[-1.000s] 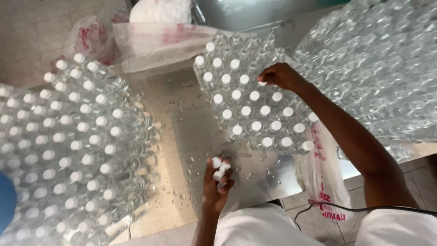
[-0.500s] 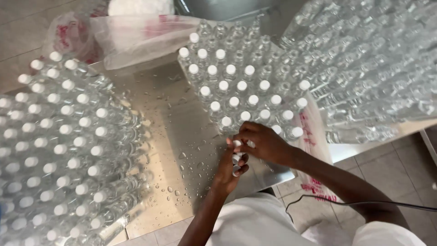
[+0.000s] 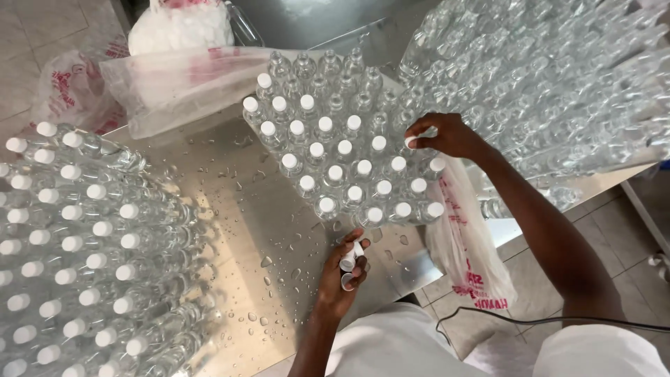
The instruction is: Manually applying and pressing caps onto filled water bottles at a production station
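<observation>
**White caps in my left hand, one going onto a bottle at the right**

White caps [image 3: 348, 264] sit clamped in my left hand [image 3: 340, 279], a small stack of them pinched between thumb and curled fingers, held just off the near edge of the steel table [image 3: 230, 209]. My left forearm comes straight up from my body, wrist bent slightly inward. My right hand [image 3: 444, 135] reaches well forward and to the right, elbow bent, the forearm crossing above a hanging plastic bag [image 3: 466, 244]. Its fingertips are closed on a single white cap [image 3: 412, 142] at the top of a bottle on the far right edge of the middle block of bottles [image 3: 342, 153].

That block stands upright on the wet table. Its near rows wear white caps, while the far rows are uncapped, with clear necks showing. The hanging bag is thin and clear with red print, draped off the table's corner below my right arm. Another clear bag with red print [image 3: 174, 84] lies flat across the table beyond the block, and a tied white bag [image 3: 178, 28] sits behind it.

At my left, a big bundle of capped bottles [image 3: 77, 244] lies with its caps facing me. At far right, a heap of clear bottles [image 3: 558, 84] is stacked on its side. Water drops spot the table between them.
</observation>
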